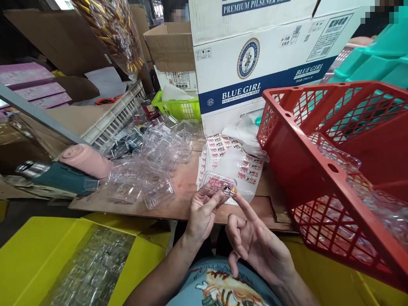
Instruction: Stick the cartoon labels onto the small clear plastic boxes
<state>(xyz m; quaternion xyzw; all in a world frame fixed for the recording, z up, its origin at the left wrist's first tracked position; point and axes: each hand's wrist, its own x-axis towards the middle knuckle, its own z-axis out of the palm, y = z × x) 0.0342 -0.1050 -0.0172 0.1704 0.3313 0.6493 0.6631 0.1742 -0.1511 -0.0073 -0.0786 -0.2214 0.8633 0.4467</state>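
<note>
My left hand (202, 210) pinches the near edge of a small clear plastic box (221, 179), held just above the table's front edge. A printed sticker (219, 187) with pink lettering and two cartoon cats lies across the box. The index finger of my right hand (253, 236) stretches out to the sticker's right end, by the orange cat. Its other fingers are loosely curled, apart from the box. Beneath and behind the box lie sticker sheets (248, 163), with part of the backing bare. To the left is a heap of clear plastic boxes (153, 165).
At the right stands a red crate (280, 148) with clear boxes inside. A white beer carton (223, 68) rises behind the sheets. Pink and teal bottles (84, 159) lie at the left. Below, a yellow carton (38, 242) holds a bag of clear plastic pieces. A green basket (181, 108) sits behind.
</note>
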